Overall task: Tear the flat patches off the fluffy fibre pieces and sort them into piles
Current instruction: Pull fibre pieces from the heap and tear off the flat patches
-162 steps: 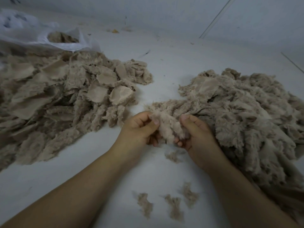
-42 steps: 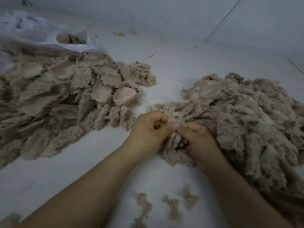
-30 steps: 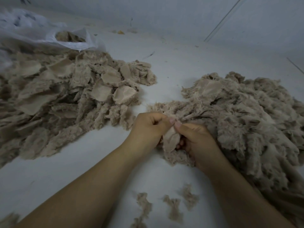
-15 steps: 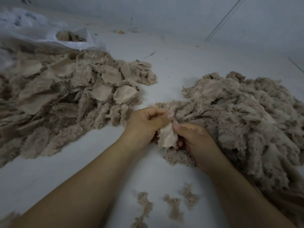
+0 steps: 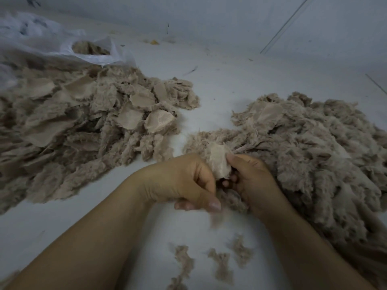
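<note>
The step in hand seems to be the tearing itself: the right hand pinches the flat patch by its edge, just before the right pile; the left hand is curled downward, its thumb and fingers pressed on a blurred tuft of fluff. Next, I judge, each part must go to its own pile; the left pile lies well apart on the table.

On the tabletop one pile lies at the left and another pile at the right, well apart. Behind the left pile sits a bag (some fibre in its mouth). Both hands meet between the piles, at the right pile's near-left edge, a patch between them. Three scraps lie nearer, before the hands.
</note>
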Available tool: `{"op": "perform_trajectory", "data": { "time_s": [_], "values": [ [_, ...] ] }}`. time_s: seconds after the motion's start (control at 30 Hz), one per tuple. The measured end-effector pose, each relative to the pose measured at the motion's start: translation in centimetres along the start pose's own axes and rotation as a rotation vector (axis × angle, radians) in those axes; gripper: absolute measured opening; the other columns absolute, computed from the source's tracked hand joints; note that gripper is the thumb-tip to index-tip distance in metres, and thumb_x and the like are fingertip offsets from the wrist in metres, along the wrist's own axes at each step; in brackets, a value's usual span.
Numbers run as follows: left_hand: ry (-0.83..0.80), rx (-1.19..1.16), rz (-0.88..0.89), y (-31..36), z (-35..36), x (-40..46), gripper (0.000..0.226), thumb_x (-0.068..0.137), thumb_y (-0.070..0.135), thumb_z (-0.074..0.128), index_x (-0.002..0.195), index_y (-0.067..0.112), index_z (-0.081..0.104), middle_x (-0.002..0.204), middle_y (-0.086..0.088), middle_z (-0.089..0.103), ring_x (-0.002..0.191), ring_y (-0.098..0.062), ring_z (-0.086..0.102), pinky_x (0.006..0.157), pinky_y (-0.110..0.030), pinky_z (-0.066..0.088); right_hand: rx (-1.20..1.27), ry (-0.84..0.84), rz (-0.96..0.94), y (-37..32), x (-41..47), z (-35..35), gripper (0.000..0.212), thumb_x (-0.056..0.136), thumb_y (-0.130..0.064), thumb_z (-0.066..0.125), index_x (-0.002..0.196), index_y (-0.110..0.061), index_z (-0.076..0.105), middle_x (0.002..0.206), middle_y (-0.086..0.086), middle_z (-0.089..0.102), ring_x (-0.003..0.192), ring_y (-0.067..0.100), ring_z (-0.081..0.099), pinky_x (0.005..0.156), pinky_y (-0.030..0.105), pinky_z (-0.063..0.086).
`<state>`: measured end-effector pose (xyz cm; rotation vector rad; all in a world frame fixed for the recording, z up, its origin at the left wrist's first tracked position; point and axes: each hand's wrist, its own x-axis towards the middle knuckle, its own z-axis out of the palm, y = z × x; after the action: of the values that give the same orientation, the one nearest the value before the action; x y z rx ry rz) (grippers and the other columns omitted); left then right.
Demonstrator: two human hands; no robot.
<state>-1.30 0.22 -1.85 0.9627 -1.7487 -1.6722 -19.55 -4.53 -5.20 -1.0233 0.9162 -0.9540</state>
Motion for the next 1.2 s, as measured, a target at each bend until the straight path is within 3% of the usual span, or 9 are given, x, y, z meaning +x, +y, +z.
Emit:
{"op": "perform_trajectory", "data": {
  "time_s": [0.07,0.23,0.43,0.57,0.67,0.8,0.9,1.1,1.2],
  "values": [
    [-0.006,0.07,-0.057,0.1,0.1,-0.2,0.033,0.074,0.028,0.08,0.061,0.002,0.064,0.039,-0.001,0.049,0.031,-0.01,0.036,0.041,-0.013,0.033,0.015,0.005,0.001,-0.1,-0.1,0.1,0.026,0.098,-0.015,0.056,0.081,0.003,0.06,0.052,0.005,0.038,0.041,0.012,0.043,0.042,0.021,0.046],
    [0.688,-0.033,-0.053,-0.3,0.5,1.7,0.047,0.061,0.048,0.081,0.063,0.009,0.055,0.038,0.0,0.044,0.029,-0.013,0.032,0.036,-0.016,0.024,0.048,0.029,0.003,-0.1,0.0,0.1,0.034,0.097,-0.014,0.056,0.067,-0.005,0.068,0.057,0.008,0.039,0.041,0.007,0.041,0.042,0.02,0.046],
    [0.594,-0.067,-0.062,-0.7,1.7,2.0,0.041,0.089,0.022,0.069,0.061,0.004,0.047,0.043,-0.012,0.051,0.027,-0.016,0.037,0.034,-0.015,0.026,-0.1,-0.156,-0.075,-0.1,-0.5,-0.3,0.014,0.081,-0.025,0.076,0.073,-0.014,0.072,0.065,0.005,0.064,0.052,0.009,0.056,0.049,0.019,0.048],
    [1.061,-0.448,0.204,-0.7,0.6,2.1,0.029,0.097,0.014,0.057,0.069,0.005,0.055,0.052,-0.01,0.056,0.035,-0.018,0.045,0.036,-0.02,0.031,-0.302,-0.113,-0.155,-0.1,-0.6,0.1,0.026,0.091,-0.002,0.065,0.069,-0.014,0.064,0.057,-0.004,0.061,0.048,0.008,0.052,0.049,0.019,0.047],
    [1.23,-0.622,0.425,-0.7,-0.3,1.9,0.014,0.098,0.008,0.054,0.109,0.0,0.052,0.087,-0.017,0.065,0.06,-0.022,0.062,0.049,-0.028,0.049,-0.09,-0.049,-0.042,-0.4,-0.5,0.0,0.031,0.096,-0.003,0.057,0.067,-0.015,0.059,0.052,-0.005,0.053,0.043,0.007,0.048,0.044,0.02,0.044],
    [1.175,0.083,0.138,-2.0,1.2,3.0,0.015,0.086,0.004,0.069,0.093,0.014,0.06,0.071,-0.001,0.06,0.051,-0.007,0.053,0.049,-0.026,0.043,-0.03,0.006,-0.038,-0.1,-0.2,0.0,0.038,0.097,-0.007,0.056,0.062,-0.019,0.061,0.051,-0.004,0.041,0.042,0.005,0.036,0.04,0.018,0.035],
    [0.978,0.566,-0.097,-2.8,1.6,3.3,0.021,0.076,0.022,0.078,0.089,0.021,0.063,0.082,0.003,0.059,0.068,-0.01,0.056,0.061,-0.028,0.049,0.026,0.035,-0.042,0.1,0.0,0.1,0.035,0.098,-0.007,0.055,0.067,-0.016,0.069,0.056,0.0,0.044,0.046,0.006,0.038,0.042,0.019,0.038],
    [1.052,0.757,-0.072,-2.8,1.1,3.2,0.047,0.082,0.003,0.057,0.129,0.01,0.052,0.125,-0.008,0.048,0.104,-0.02,0.049,0.077,-0.018,0.033,0.022,-0.026,-0.059,-0.1,-0.1,0.0,0.023,0.099,-0.007,0.052,0.09,-0.012,0.072,0.079,0.006,0.072,0.051,0.007,0.053,0.046,0.021,0.047],
    [0.958,0.898,-0.154,-2.7,0.6,3.5,0.027,0.087,0.007,0.052,0.112,0.01,0.062,0.115,-0.008,0.058,0.104,-0.029,0.056,0.08,-0.037,0.049,0.031,-0.032,-0.038,-0.3,-0.2,0.0,0.019,0.1,-0.006,0.051,0.094,-0.008,0.069,0.085,0.009,0.075,0.05,0.008,0.053,0.046,0.021,0.048]
  ]
}}
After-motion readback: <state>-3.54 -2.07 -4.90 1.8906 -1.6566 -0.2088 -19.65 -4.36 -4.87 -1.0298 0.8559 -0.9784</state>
